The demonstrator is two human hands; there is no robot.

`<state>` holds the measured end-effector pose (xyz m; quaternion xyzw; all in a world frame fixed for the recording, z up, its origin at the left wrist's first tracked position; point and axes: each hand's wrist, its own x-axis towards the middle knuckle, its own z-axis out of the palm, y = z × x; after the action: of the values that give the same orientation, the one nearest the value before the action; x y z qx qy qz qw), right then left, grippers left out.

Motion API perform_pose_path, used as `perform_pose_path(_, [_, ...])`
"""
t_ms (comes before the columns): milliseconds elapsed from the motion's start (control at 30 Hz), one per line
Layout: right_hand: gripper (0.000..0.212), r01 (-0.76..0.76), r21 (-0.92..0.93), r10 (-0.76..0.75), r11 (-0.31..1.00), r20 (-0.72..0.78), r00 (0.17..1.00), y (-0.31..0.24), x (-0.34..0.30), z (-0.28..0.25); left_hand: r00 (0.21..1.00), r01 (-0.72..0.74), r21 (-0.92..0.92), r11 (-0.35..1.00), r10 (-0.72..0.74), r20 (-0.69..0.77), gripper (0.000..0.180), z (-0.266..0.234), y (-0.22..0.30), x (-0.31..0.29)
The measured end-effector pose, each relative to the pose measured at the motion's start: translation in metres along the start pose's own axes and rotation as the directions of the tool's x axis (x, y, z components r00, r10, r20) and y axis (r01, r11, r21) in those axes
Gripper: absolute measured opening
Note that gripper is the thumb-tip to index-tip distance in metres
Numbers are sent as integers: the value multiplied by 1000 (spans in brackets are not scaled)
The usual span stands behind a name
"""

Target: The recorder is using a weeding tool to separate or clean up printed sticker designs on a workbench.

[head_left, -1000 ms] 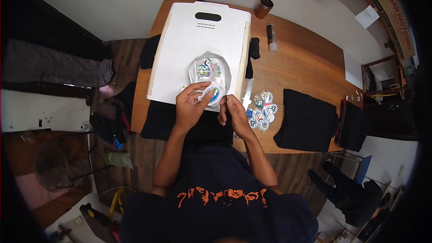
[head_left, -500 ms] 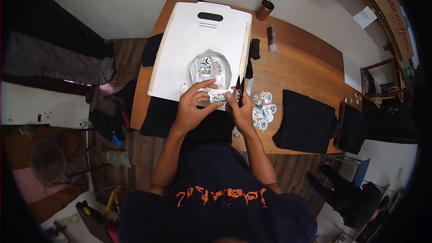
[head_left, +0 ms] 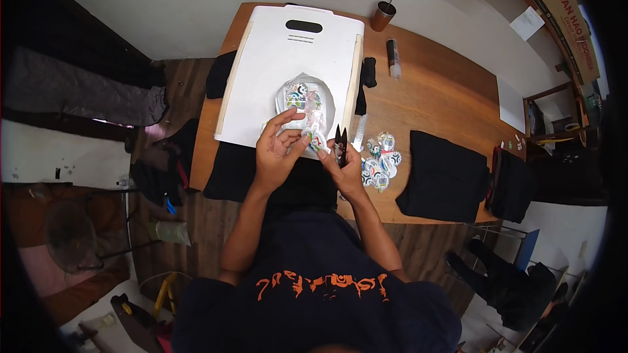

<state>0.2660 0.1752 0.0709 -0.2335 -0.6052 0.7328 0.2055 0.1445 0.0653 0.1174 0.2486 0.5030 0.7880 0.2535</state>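
Between my two hands is a small round embroidered patch (head_left: 315, 141), white-edged with coloured marks. My left hand (head_left: 276, 155) pinches its left side between thumb and finger, the other fingers loosely curled. At the patch's lower right edge is the thumb of my right hand (head_left: 347, 175). That hand also grips black thread snips (head_left: 341, 138), blades pointing up and away from me. Just beyond the hands, a clear plastic-lined round container (head_left: 333, 99) holds several patches (head_left: 297, 94). It rests on a white board (head_left: 261, 59) with an oval handle hole.
Several loose round patches (head_left: 381, 163) lie on the wooden table (head_left: 438, 91), right of my hand. Folded black cloth (head_left: 441, 176) is at the table's right. Farther back stand a brown cup (head_left: 383, 17) and a dark cylindrical bottle (head_left: 393, 57). Black fabric (head_left: 235, 170) hangs at the near edge.
The patch has turned in my fingers and now stands more on edge. My right hand has shifted slightly left and down, with the snips' blades further left.
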Motion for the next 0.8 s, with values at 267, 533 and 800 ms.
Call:
perform_pose_path(267, [20, -16, 20, 18, 1000, -77, 997, 7, -1, 16, 980, 196, -80, 977, -197, -16, 29, -10, -26, -17])
perform_pose_path(533, [15, -64, 115, 72, 991, -65, 995, -5, 0, 13, 981, 140, -48, 989, -145, -131, 20, -7, -20, -14])
perform_pose_path(800, [21, -61, 84, 57, 995, 47, 997, -9, 4, 5, 992, 76, 7, 997, -75, -101, 22, -10, -23, -14])
